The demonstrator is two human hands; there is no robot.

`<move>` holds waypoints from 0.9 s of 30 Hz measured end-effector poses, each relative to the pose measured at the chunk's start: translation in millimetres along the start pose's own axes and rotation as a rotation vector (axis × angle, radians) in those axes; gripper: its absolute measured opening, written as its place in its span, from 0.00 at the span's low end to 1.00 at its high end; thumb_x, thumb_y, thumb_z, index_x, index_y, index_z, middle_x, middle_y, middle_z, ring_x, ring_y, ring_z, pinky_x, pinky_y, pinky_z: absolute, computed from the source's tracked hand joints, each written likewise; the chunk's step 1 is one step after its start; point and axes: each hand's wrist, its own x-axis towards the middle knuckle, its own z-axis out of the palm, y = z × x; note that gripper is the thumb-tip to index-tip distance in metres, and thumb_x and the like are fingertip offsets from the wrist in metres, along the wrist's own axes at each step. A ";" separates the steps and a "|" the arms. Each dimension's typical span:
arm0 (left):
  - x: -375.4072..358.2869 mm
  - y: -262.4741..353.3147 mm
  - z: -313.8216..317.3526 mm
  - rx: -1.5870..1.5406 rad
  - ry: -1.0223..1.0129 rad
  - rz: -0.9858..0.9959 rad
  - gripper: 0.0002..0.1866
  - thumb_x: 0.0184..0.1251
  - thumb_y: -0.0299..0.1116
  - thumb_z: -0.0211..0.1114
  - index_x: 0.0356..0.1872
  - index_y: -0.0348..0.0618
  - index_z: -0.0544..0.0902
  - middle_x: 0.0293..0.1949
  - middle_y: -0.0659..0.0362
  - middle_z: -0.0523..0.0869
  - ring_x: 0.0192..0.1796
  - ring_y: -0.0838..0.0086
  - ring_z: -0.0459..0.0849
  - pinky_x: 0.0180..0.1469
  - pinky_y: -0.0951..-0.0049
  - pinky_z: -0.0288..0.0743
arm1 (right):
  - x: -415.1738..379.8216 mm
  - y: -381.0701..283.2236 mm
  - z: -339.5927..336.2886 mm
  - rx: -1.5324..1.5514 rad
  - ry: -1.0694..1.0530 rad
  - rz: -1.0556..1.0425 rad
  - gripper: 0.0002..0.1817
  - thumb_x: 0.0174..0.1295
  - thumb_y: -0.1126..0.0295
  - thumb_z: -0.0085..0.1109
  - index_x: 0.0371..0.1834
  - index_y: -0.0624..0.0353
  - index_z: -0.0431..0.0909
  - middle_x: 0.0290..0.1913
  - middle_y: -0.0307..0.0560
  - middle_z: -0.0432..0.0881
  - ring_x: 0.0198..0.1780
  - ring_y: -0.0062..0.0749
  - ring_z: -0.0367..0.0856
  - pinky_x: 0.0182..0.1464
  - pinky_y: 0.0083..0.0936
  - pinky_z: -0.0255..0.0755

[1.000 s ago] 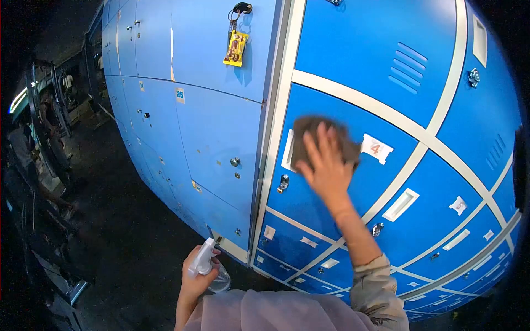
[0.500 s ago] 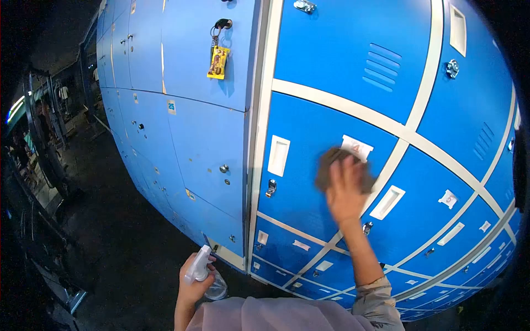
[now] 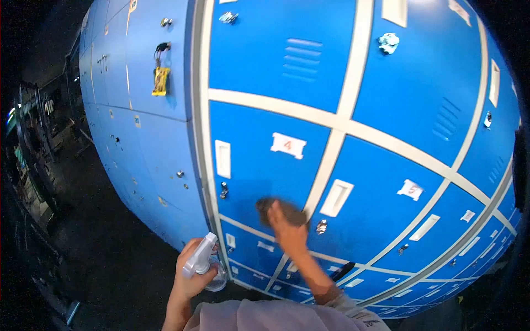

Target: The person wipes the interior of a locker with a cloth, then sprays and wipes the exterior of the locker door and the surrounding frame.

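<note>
My right hand presses a dark grey cloth against the lower part of the blue locker door numbered 4; the cloth is blurred. My left hand is wrapped round a spray bottle with a white head and a clear body, low in front of the lockers. Above the cloth is the number 4 label. A white recessed handle and a metal lock are at that door's left side.
Door number 5 and further blue lockers extend right. Paler blue lockers stand at the left, one with a yellow key tag hanging from its lock. Dark floor and metal frames lie further left.
My right hand and the cloth have moved down the door, away from the number 4 label. The view has shifted right, so the lockers appear further left. My left hand still holds the bottle.
</note>
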 end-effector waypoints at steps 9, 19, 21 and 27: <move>66.3 162.8 79.2 -0.238 -0.144 0.149 0.29 0.46 0.19 0.65 0.56 0.35 0.76 0.43 0.57 0.82 0.47 0.70 0.80 0.52 0.72 0.73 | -224.9 26.6 38.4 2.267 -0.391 1.715 0.25 0.74 0.57 0.43 0.67 0.62 0.64 0.64 0.51 0.70 0.65 0.44 0.69 0.67 0.38 0.63; 73.7 221.0 168.8 -0.369 -0.010 0.386 0.31 0.52 0.15 0.62 0.62 0.35 0.70 0.46 0.59 0.79 0.42 0.80 0.77 0.44 0.77 0.72 | -157.3 97.8 -203.0 2.311 0.215 1.324 0.25 0.74 0.58 0.40 0.66 0.63 0.65 0.64 0.53 0.71 0.65 0.44 0.68 0.69 0.40 0.60; 62.0 225.9 181.8 -0.464 -0.030 0.279 0.32 0.51 0.16 0.63 0.62 0.35 0.70 0.47 0.59 0.79 0.46 0.78 0.77 0.49 0.75 0.72 | -157.6 123.4 -236.5 2.159 0.400 1.050 0.24 0.74 0.58 0.40 0.66 0.64 0.66 0.65 0.54 0.71 0.66 0.44 0.68 0.69 0.41 0.60; 20.9 185.8 201.0 -0.333 -0.207 0.216 0.33 0.46 0.20 0.66 0.60 0.35 0.73 0.48 0.57 0.82 0.50 0.73 0.79 0.54 0.72 0.71 | -108.8 232.1 -342.8 0.856 0.885 0.289 0.34 0.63 0.56 0.53 0.71 0.56 0.56 0.68 0.59 0.62 0.68 0.51 0.63 0.68 0.49 0.59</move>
